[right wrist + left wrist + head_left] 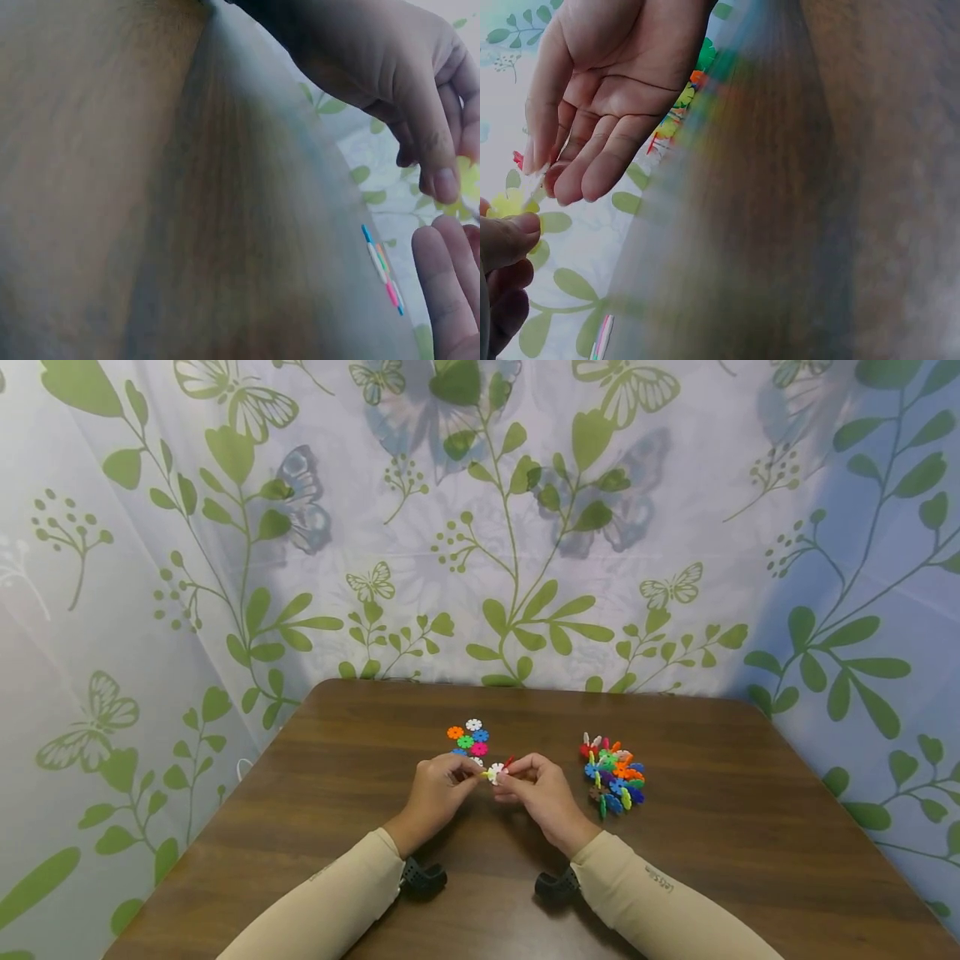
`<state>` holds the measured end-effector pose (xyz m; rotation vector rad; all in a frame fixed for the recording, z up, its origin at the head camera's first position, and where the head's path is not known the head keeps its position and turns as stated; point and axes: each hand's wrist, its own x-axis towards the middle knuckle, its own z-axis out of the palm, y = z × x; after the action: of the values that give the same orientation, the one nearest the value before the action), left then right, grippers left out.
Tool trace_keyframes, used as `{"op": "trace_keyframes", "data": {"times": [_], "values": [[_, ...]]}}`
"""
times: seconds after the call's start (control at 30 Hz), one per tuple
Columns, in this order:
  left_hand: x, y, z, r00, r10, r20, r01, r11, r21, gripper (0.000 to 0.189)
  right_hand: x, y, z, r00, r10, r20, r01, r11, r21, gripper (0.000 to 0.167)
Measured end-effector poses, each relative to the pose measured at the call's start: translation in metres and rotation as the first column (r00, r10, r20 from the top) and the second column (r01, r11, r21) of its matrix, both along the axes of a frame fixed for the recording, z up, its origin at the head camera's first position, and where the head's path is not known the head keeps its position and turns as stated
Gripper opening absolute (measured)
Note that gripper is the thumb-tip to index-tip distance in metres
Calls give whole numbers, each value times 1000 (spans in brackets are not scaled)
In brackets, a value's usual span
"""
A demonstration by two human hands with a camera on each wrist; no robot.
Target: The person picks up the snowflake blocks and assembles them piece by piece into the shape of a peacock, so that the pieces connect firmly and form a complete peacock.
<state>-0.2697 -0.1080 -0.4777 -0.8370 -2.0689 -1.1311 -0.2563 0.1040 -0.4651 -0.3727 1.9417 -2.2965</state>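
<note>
Both hands meet over the middle of the table, fingertips close together. My left hand [435,795] pinches a yellow flower-shaped disc [508,204] between thumb and fingers. My right hand [546,795] pinches a white flower-shaped disc [497,774], its notched edge facing the left hand. A red disc [508,763] stands at the white one's upper right, by the right fingertips. Yellow and white pieces come together between the hands, and fingers partly cover where they meet. In the left wrist view the right palm faces the camera.
Just beyond the left hand lie several loose flower discs [466,742] in white, orange, blue, green and pink. A many-coloured cluster of joined discs [617,777] sits to the right of the right hand. The brown wooden table [360,718] ends at a leaf-patterned curtain [420,593].
</note>
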Motion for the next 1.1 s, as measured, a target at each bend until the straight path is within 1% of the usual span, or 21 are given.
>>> {"op": "trace_keyframes", "data": {"times": [0.13, 0.23, 0.33, 0.4, 0.5, 0.57, 0.63, 0.73, 0.8, 0.9, 1.0, 1.03, 1.1], "values": [[-1, -1, 0, 999, 1, 34, -2, 1000, 22, 19, -4, 1, -4, 999, -24, -32, 24, 1000, -13, 27], [1, -2, 2, 998, 8, 69, -10, 1000, 24, 19, -9, 4, -8, 998, -48, -50, 47, 999, -20, 40], [2, -2, 3, 994, 10, 111, -12, 1000, 23, 19, -12, 7, -9, 996, -34, -78, 34, 999, 0, 53], [3, -2, 3, 991, 2, 135, -5, 1000, 21, 19, -13, 10, -9, 995, 14, -97, -12, 1000, 14, 59], [2, -2, 2, 988, -20, 150, 19, 1000, 11, 18, -14, 14, -9, 983, 112, -143, -105, 993, 55, 60], [1, -2, 1, 990, -31, 140, 32, 999, 0, 20, -15, 17, -9, 966, 182, -182, -169, 982, 85, 59], [-1, -1, 0, 991, -37, 131, 39, 999, -12, 21, -15, 18, -9, 943, 240, -230, -217, 969, 120, 56], [-3, -1, -2, 991, -46, 129, 49, 999, -17, 23, -16, 18, -9, 916, 283, -286, -243, 955, 168, 49], [-3, -1, -2, 988, -52, 145, 55, 998, -13, 23, -16, 18, -10, 908, 290, -303, -243, 953, 182, 46], [-4, -2, -2, 982, -66, 178, 68, 998, -6, 23, -16, 18, -11, 912, 278, -300, -231, 955, 185, 44], [-4, -3, -2, 977, -66, 205, 71, 997, -15, 28, -16, 18, -10, 922, 256, -290, -209, 961, 183, 44], [-4, -3, -2, 976, -51, 213, 58, 998, -28, 31, -16, 18, -10, 925, 247, -288, -200, 963, 181, 44], [-5, -4, -2, 973, -2, 233, 19, 997, -68, 36, -17, 18, -11, 932, 227, -283, -182, 967, 177, 43]]}}
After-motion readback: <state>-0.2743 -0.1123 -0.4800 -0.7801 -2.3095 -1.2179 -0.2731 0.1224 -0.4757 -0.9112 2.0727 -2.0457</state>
